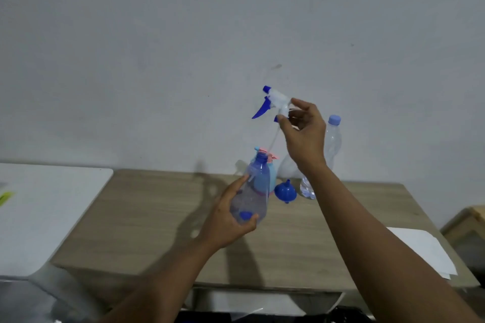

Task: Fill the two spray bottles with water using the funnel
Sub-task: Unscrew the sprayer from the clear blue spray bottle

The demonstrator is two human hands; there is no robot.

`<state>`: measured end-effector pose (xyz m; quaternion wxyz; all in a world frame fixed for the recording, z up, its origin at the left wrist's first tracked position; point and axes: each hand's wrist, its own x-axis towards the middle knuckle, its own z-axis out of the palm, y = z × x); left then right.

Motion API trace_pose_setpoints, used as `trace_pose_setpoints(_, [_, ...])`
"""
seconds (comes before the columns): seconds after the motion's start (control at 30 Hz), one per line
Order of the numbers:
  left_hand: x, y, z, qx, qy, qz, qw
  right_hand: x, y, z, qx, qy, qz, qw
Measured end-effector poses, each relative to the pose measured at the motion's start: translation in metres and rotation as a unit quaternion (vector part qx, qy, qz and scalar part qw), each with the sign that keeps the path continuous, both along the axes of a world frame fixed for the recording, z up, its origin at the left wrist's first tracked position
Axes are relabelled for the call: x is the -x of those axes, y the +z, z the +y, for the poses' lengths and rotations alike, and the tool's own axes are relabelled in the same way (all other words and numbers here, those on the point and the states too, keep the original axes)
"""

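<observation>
My left hand (pixel 227 220) grips a clear bluish spray bottle (pixel 253 191) by its lower body, tilted above the table, its neck uncovered. My right hand (pixel 304 128) holds the white and blue trigger spray head (pixel 273 103) lifted well above that neck; its thin dip tube hangs down toward the bottle's mouth. Behind the held bottle stands a second spray bottle (pixel 273 174), light blue with a pink top, mostly hidden. A blue funnel (pixel 285 191) rests upside down on the table beside it. A clear water bottle (pixel 332 144) with a pale blue cap stands behind my right wrist.
The wooden table (pixel 157 217) runs against a grey wall. A white surface (pixel 47 207) adjoins it on the left. White paper sheets (pixel 425 249) lie at the table's right edge. A wooden box (pixel 469 228) sits lower right.
</observation>
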<state>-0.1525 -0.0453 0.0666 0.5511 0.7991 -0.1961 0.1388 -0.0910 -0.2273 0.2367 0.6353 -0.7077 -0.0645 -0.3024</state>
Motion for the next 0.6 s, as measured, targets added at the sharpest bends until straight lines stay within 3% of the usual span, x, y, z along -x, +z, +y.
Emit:
trace_pose_setpoints(0.13, [0.003,-0.038,0.013,0.0,0.045,0.028,0.999,-0.008,0.001,-0.03,-0.071,-0.075,-0.003,0.995])
trace_pose_setpoints(0.23, [0.004,-0.067,0.026,-0.022,0.075,0.057,0.995,-0.006,-0.025,-0.053,-0.058,-0.097,0.044,0.993])
trace_pose_setpoints(0.43, [0.003,-0.104,0.028,-0.026,0.087,0.079,0.993,0.014,-0.147,-0.061,0.093,0.003,0.253,0.963])
trace_pose_setpoints(0.6, [0.0,-0.127,0.024,-0.044,0.092,0.079,0.992,0.026,-0.225,-0.054,0.086,0.054,0.352,0.931])
